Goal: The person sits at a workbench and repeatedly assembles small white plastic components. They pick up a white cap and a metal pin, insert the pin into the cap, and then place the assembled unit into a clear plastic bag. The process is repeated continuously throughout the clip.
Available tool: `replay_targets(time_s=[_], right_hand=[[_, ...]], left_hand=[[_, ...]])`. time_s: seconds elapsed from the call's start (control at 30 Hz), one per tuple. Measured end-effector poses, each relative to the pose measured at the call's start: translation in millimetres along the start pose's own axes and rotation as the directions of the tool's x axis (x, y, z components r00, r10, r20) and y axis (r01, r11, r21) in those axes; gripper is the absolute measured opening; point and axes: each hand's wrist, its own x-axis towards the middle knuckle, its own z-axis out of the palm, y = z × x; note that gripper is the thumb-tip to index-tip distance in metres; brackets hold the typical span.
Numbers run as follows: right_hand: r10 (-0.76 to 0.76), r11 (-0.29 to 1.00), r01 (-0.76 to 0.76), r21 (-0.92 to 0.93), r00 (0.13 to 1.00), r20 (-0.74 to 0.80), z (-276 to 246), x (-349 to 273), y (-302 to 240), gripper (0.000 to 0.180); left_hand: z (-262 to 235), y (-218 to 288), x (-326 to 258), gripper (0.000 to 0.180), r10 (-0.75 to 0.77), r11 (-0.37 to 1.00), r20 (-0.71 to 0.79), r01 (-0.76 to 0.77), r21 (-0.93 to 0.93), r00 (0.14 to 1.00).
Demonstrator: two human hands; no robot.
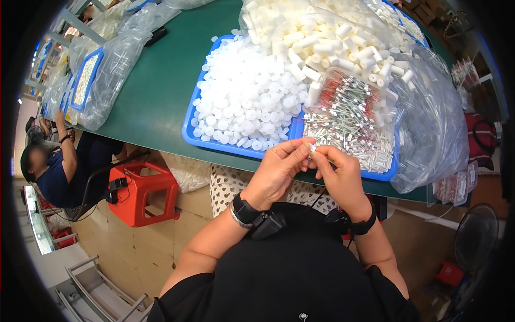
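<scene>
My left hand (280,170) and my right hand (341,173) meet over the front edge of the table, fingertips nearly touching. Both are closed in a pinch on one small white piece (312,147), mostly covered by the fingers, so its kind is not clear. Just beyond my left hand is a blue tray (212,140) heaped with translucent white plastic discs (244,96). Past my right hand, a second blue tray (382,175) holds small white cylinders (370,153) and thin metal pins with white ends (351,107), some in a clear box.
Cream foam-like cylinders (343,45) spill from a clear plastic bag (429,118) behind the trays on the green table (161,80). A red stool (142,196) stands left, near a seated person (64,166) at work. A fan (476,236) is at the right.
</scene>
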Motion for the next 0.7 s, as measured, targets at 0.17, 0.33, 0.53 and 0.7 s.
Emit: replay_targets(time_s=[0.17, 0.33, 0.53, 0.7], right_hand=[[0.097, 0.994, -0.09, 0.056, 0.986, -0.135, -23, 13, 0, 0.016], [-0.426, 0.717, 0.4, -0.571, 0.9, 0.096, -13, 19, 19, 0.01], [-0.412, 0.552, 0.451, -0.701, 0.879, 0.241, -9, 22, 22, 0.004], [-0.377, 0.457, 0.452, -0.766, 0.878, 0.294, -7, 31, 25, 0.008]], left_hand=[[-13, 25, -1, 0.032, 0.194, 0.981, -0.136, -0.196, 0.004, 0.971], [-14, 34, -4, 0.033, 0.233, 0.971, -0.186, -0.215, 0.108, 0.955], [-15, 29, -6, 0.034, 0.208, 0.977, -0.209, -0.191, 0.097, 0.956], [-14, 25, -2, 0.034, 0.174, 0.983, -0.192, -0.159, 0.093, 0.966]])
